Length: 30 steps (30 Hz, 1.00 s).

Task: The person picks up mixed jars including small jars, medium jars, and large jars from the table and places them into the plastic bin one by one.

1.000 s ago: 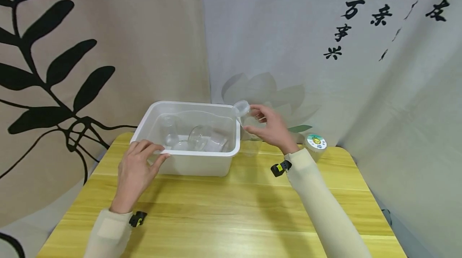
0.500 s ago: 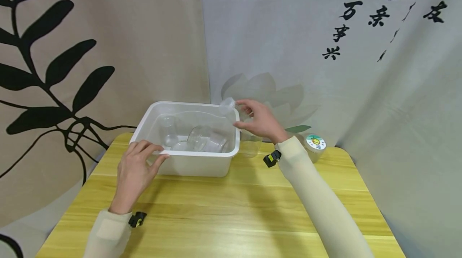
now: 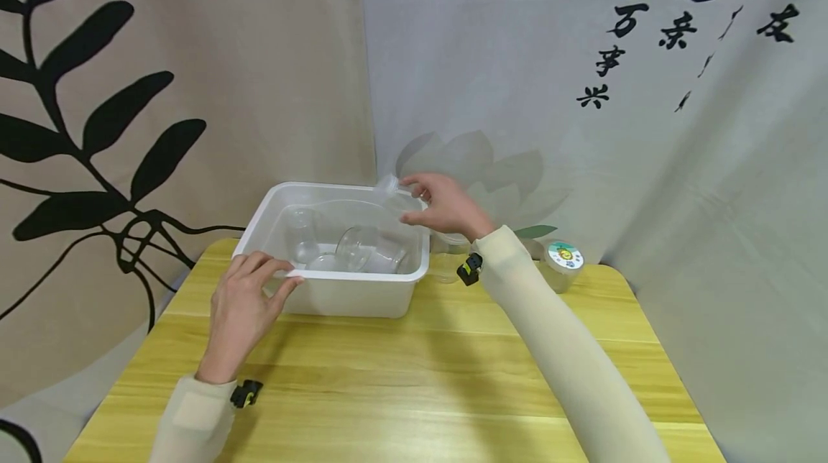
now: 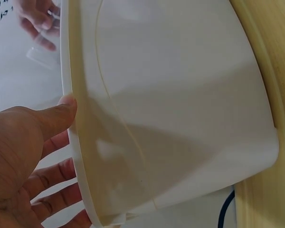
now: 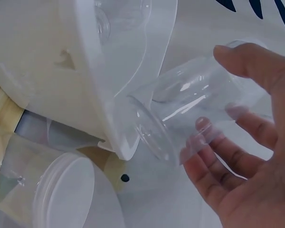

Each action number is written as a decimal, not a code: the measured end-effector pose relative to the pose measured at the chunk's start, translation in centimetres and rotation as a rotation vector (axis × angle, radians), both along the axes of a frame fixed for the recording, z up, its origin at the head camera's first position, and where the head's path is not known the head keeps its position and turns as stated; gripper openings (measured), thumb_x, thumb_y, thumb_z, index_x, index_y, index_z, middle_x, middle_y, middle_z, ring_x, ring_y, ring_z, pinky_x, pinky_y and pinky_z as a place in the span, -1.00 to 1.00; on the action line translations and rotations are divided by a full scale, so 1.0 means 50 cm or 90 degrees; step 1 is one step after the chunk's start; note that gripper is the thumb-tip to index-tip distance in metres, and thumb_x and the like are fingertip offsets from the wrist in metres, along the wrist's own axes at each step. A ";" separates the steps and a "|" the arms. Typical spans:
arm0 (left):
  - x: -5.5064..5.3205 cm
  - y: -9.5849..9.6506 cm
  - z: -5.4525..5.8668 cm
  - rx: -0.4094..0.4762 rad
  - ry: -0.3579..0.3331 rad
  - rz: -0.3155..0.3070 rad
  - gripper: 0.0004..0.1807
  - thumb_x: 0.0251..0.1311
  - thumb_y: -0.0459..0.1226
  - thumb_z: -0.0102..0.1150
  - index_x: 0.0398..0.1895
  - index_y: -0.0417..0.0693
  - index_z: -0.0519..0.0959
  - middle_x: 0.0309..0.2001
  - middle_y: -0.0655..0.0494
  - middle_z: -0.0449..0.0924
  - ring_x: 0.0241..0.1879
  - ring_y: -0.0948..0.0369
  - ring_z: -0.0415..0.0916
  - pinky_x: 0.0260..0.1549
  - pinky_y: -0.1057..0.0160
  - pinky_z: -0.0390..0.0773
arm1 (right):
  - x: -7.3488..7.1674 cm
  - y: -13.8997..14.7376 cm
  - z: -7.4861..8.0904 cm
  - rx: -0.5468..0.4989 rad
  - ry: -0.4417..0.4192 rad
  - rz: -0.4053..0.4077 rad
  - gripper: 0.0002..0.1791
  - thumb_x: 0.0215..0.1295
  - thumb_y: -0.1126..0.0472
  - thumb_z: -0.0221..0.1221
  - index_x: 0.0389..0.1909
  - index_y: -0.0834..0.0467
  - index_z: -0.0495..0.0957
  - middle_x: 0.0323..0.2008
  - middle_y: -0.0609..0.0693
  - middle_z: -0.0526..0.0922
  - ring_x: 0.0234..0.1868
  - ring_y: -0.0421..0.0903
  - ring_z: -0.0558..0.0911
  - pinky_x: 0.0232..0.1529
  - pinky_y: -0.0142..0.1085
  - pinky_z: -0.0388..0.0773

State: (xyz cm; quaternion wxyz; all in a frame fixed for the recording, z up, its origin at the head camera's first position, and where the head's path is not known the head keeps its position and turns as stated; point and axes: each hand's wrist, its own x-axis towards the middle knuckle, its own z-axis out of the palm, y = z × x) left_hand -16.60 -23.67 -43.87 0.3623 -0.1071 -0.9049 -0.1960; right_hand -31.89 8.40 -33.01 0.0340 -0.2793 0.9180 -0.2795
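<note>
My right hand (image 3: 440,208) reached over the white tub (image 3: 349,289), fingers (image 5: 213,137) grasping one clear cup (image 5: 180,114). My left hand (image 3: 242,301) gripped the rim. I counted three cups inside.

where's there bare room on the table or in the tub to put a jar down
The table is bare from the white tub to its near edge, between the two sleeves. Inside the tub, clear jars crowd the middle; only its far strip looks free. Behind the right hand, a lidded jar fills the right corner.
</note>
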 end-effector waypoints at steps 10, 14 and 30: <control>0.002 0.002 -0.003 0.006 -0.006 0.011 -0.70 0.00 -0.17 0.61 -0.24 -0.08 0.75 -0.23 0.03 0.68 -0.23 0.02 0.50 -0.29 -0.01 0.54 | -0.018 -0.035 -0.009 0.022 -0.005 0.011 -0.26 0.22 -0.01 0.43 0.42 -0.01 0.44 0.11 0.06 0.63 0.11 0.02 0.57 0.16 -0.12 0.55; 0.000 0.002 -0.003 0.007 -0.002 0.006 -0.71 -0.01 -0.17 0.61 -0.24 -0.08 0.75 -0.23 0.04 0.68 -0.25 0.04 0.48 -0.31 0.01 0.52 | -0.019 -0.040 -0.012 0.005 -0.018 0.003 -0.26 0.26 -0.03 0.40 0.43 0.02 0.41 0.18 0.10 0.62 0.17 0.03 0.56 0.20 -0.11 0.54; 0.000 0.001 0.001 0.001 -0.005 0.016 -0.71 0.02 -0.16 0.60 -0.23 -0.08 0.76 -0.24 0.03 0.68 -0.25 0.04 0.48 -0.30 0.01 0.53 | -0.006 -0.020 -0.017 -0.027 0.032 -0.008 -0.19 0.30 -0.16 0.32 0.52 -0.03 0.30 0.53 0.02 0.31 0.58 0.09 0.21 0.55 0.07 0.18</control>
